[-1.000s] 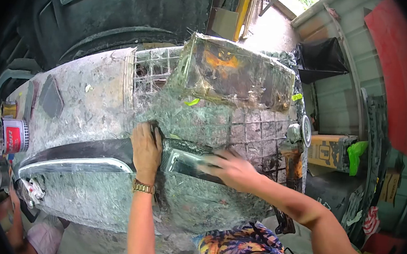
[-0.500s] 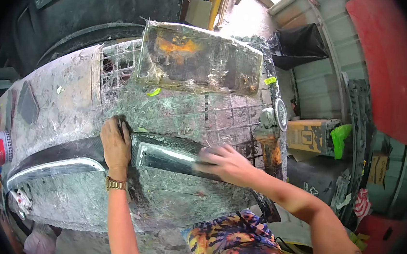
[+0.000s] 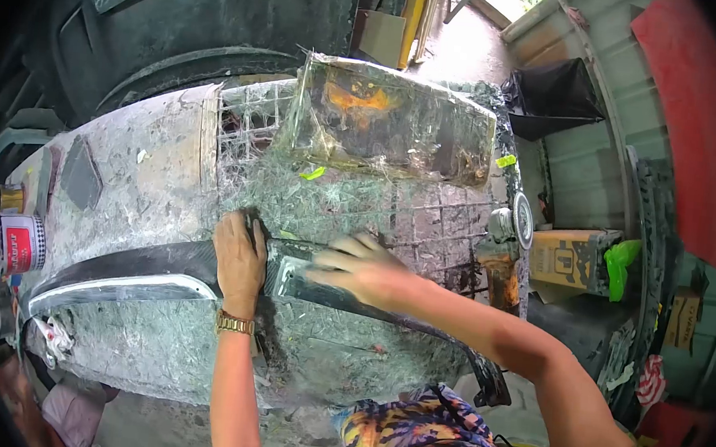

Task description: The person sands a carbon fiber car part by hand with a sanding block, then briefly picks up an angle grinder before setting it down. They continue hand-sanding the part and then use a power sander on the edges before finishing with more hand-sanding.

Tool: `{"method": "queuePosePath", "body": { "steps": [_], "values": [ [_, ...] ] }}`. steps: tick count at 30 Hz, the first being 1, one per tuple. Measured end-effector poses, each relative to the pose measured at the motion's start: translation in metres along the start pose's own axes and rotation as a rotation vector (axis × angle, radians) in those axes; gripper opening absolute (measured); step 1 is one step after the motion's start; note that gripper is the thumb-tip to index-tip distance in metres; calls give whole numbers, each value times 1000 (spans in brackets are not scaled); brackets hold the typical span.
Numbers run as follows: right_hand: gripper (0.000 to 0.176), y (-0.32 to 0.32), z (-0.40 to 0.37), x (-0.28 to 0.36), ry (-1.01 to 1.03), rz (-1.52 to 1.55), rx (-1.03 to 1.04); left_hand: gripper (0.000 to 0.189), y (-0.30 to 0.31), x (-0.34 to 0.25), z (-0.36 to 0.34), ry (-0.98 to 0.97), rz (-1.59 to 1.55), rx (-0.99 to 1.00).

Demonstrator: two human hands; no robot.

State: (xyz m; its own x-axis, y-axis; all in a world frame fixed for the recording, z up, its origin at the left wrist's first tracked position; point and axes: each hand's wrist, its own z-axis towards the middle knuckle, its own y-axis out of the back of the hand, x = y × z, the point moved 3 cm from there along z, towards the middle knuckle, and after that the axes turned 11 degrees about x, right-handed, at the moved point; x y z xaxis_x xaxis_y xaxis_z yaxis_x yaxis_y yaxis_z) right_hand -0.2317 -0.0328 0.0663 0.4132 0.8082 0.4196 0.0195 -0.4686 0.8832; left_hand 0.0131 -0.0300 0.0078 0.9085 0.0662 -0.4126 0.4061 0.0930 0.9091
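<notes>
A long, curved black car body trim piece [image 3: 155,258] with a carbon-weave look lies across the dusty work surface [image 3: 168,347]. Two recessed panels on it have pale, whitish edges. My left hand [image 3: 240,257], with a gold watch [image 3: 236,323] at the wrist, is closed over the middle of the trim, between the panels. On the right-hand recessed panel [image 3: 292,270] rests my right hand [image 3: 362,268], blurred by motion, its fingers stretched out. Whether anything lies beneath its fingertips is hidden.
Behind the trim stands a resin-stained box-shaped block [image 3: 400,129]. A tape roll [image 3: 522,221] is at the right edge, and a red-and-white tin [image 3: 22,243] at the left. A cardboard box [image 3: 566,257] sits beyond. A dark flat offcut [image 3: 81,174] lies far left.
My right hand has slid left along the recessed panel, closer to my left hand. My left hand keeps its hold on the trim. The whole view has shifted a little.
</notes>
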Motion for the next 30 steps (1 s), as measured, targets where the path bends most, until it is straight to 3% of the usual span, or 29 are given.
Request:
{"method": "queuePosePath", "body": {
  "steps": [2, 4, 9, 11, 14, 18, 20, 22, 24, 28, 30],
  "values": [
    [56, -2, -48, 3, -29, 2, -22, 18, 1, 1, 1, 28, -20, 24],
    [55, 5, -89, 10, -102, 69, 135, 18, -1, 3, 1, 32, -21, 1],
    [53, 25, 54, 2, 70, 84, -29, 19, 3, 2, 1, 26, 5, -31],
    [49, 48, 29, -4, 54, 195, -101, 26, 8, 9, 2, 157, -340, 19],
    [34, 101, -52, -6, -69, 410, -283, 36, 20, -8, -15, 38, -356, -12],
    [34, 145, -165, 7, -270, 540, -403, 48, 8, -74, -57, -272, 4, 200],
    [35, 152, -205, 14, -276, 574, -461, 58, 7, -104, -66, -278, 53, 286],
    [35, 147, -240, 22, -384, 724, -547, 67, -3, -150, -85, -295, -47, 427],
    [35, 140, -260, 27, -321, 699, -616, 74, -22, -207, -119, -397, -189, 444],
    [38, 130, -292, 33, -439, 759, -630, 80, -41, -334, -210, -722, -476, 776],
    [38, 122, -304, 33, -455, 940, -723, 79, -30, -350, -227, -746, -511, 795]
  ]
}}
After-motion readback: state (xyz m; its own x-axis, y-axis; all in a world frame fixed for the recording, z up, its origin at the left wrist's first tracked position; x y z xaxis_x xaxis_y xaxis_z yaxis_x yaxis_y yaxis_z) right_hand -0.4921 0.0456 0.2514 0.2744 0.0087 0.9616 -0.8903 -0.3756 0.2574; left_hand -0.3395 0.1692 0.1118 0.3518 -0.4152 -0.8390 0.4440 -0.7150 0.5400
